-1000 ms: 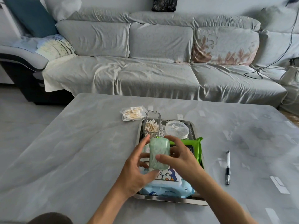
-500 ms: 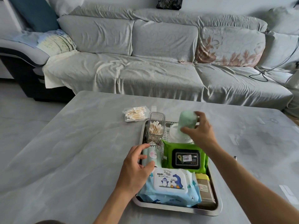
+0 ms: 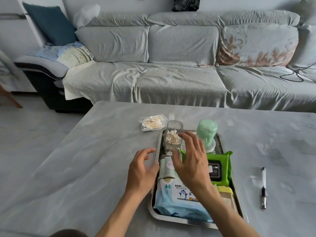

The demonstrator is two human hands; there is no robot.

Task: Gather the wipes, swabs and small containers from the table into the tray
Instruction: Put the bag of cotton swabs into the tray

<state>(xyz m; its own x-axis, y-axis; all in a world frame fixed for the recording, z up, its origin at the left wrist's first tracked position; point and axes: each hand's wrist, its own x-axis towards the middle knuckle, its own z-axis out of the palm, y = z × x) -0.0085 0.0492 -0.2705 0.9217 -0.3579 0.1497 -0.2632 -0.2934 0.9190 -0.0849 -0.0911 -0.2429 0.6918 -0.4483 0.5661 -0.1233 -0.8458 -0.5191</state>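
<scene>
— Your fingers, how are they?

— On my right hand (image 3: 189,161) the fingers are spread and straight; the hand hovers over the middle of the rectangular metal tray (image 3: 154,209) and holds nothing. My left hand (image 3: 142,171) is beside the left rim of the tray, with fingers relaxed and a little bent, also holding nothing. If it touches the rim, I cannot tell.

— What surface is this, and what room?

— A grey marbled table (image 3: 85,168), and behind it a long grey covered sofa (image 3: 171,65) with one dark teal cushion (image 3: 51,24) at its left end and one flowered cushion (image 3: 256,47) at the right. A black cable (image 3: 294,76) lies on the seat.

— Count the things for me.

— In the tray I count three packs of wipes: one big light blue wipes pack with penguins (image 3: 177,200) at the near end, one bright green wipes pack with a black lid (image 3: 220,166) behind it, and one small pale green pack with a pink sticker (image 3: 166,168) at the left side. There is one clear plastic jar of cotton swabs (image 3: 172,137), open, at the far left corner, and one pale green roll (image 3: 206,132) upright on a round clear lidded container (image 3: 211,147). One yellow-topped small box (image 3: 225,195) is at the near right.

— And outside the tray?

— One flat clear bag of cotton swabs (image 3: 152,123) lies on the table just beyond the far left corner. One black and white pen (image 3: 263,187) lies well to the right.
</scene>
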